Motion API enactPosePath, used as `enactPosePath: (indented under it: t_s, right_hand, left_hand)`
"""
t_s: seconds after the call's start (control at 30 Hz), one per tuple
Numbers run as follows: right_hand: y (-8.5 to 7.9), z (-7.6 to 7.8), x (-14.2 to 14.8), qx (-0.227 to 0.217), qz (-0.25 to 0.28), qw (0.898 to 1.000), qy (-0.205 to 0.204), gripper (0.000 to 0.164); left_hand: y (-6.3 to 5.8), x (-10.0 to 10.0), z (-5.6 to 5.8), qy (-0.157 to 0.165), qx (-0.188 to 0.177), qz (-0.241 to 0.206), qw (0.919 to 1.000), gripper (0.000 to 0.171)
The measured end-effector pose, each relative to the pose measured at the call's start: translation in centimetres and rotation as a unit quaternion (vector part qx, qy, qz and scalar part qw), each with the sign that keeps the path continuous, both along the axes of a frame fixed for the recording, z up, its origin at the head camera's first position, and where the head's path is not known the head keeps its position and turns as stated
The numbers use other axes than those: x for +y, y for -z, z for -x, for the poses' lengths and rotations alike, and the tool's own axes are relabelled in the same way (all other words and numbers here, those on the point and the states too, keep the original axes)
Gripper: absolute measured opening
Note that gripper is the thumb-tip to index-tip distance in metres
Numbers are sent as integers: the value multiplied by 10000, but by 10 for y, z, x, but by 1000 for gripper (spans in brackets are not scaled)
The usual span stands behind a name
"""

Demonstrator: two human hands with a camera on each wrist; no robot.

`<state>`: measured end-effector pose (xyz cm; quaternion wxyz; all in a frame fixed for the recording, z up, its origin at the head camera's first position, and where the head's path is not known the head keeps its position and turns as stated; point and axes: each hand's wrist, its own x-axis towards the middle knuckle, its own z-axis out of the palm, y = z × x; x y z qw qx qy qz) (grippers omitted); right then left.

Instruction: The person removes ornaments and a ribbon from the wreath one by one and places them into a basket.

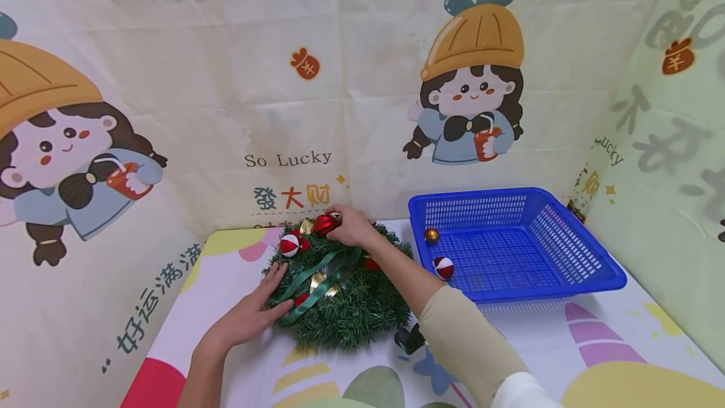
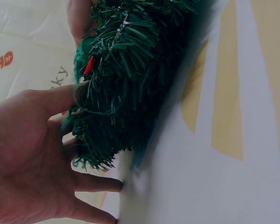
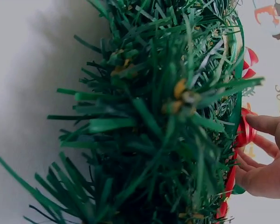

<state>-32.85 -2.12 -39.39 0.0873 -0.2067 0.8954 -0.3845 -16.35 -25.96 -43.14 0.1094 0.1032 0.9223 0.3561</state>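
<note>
A green artificial wreath (image 1: 362,317) lies on the table, with green ribbon (image 1: 311,299), gold and red bows and a red-and-white ball (image 1: 289,245) on it. Over its far edge, my right hand (image 1: 354,226) pinches a shiny red ball ornament (image 1: 324,225) between thumb and fingers. The right wrist view shows the same red ornament (image 3: 245,131) close against the wreath's front. My left hand (image 1: 249,318) rests at the wreath's left side, fingers spread and fairly straight. In the left wrist view, that hand's fingertips partly disappear behind the needles (image 2: 116,93).
A blue plastic basket (image 1: 612,277) stands right of the wreath, holding a gold ball (image 1: 432,235) and a red-and-white ball (image 1: 443,267). A small black object (image 1: 409,340) lies beside my right forearm. Printed cloth walls (image 1: 368,112) enclose the table behind and at the sides.
</note>
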Motion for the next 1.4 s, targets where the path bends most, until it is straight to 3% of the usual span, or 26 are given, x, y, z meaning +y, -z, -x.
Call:
enactPosePath:
  t_s: [0.6, 1.4]
  right_hand:
    - [4, 3, -11, 87, 57, 9994, 345, 46]
    - [-14, -5, -1, -197, 388, 9988, 204, 46]
  left_hand:
    - [2, -1, -1, 8, 59, 17, 10000, 84]
    - [5, -3, -1, 4, 7, 5, 10000, 84]
